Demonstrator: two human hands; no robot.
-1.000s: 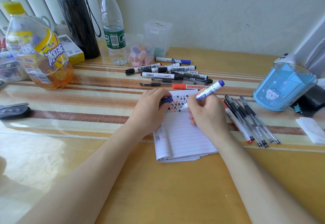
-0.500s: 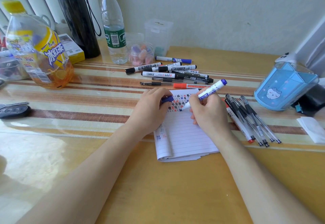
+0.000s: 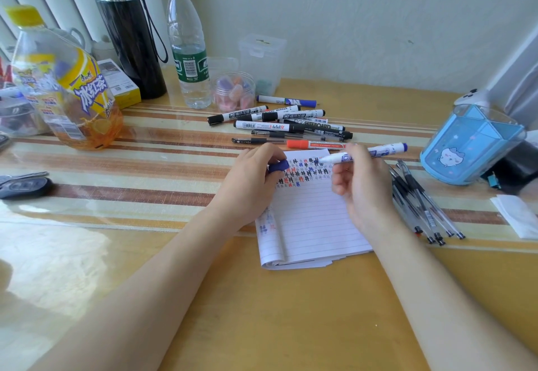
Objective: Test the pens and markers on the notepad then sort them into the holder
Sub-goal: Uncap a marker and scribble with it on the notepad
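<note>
Testing is part done: notepad (image 3: 311, 219) carries rows of marks. Uncapped blue marker (image 3: 387, 149) sits gripped in right hand (image 3: 361, 187), tip over the page; left hand (image 3: 250, 178) pinches its cap (image 3: 279, 165). Other markers (image 3: 285, 123) lie beyond the notepad, pens (image 3: 422, 207) beside it. Nothing shows in holder (image 3: 471, 149); sorting apparently remains.

The worktop (image 3: 291, 327) is honey-yellow, crossed over its far half by a striped cloth (image 3: 145, 172) in cream, tan and rust-brown bands. The notepad (image 3: 314, 225) is white with grey rules, its top rows filled with hash marks in black, blue and red. The uncapped marker (image 3: 387, 149) above it is white with blue print and a blue end; the separate cap (image 3: 279, 165) is dark blue. The markers (image 3: 262, 126) nearer the far edge are white with black caps and lettering, one blue-capped, one orange-capped. The gel pens (image 3: 419, 204) are clear with black grips. The holder (image 3: 465, 149) by the right edge is translucent sky blue with a white cartoon animal.
</note>
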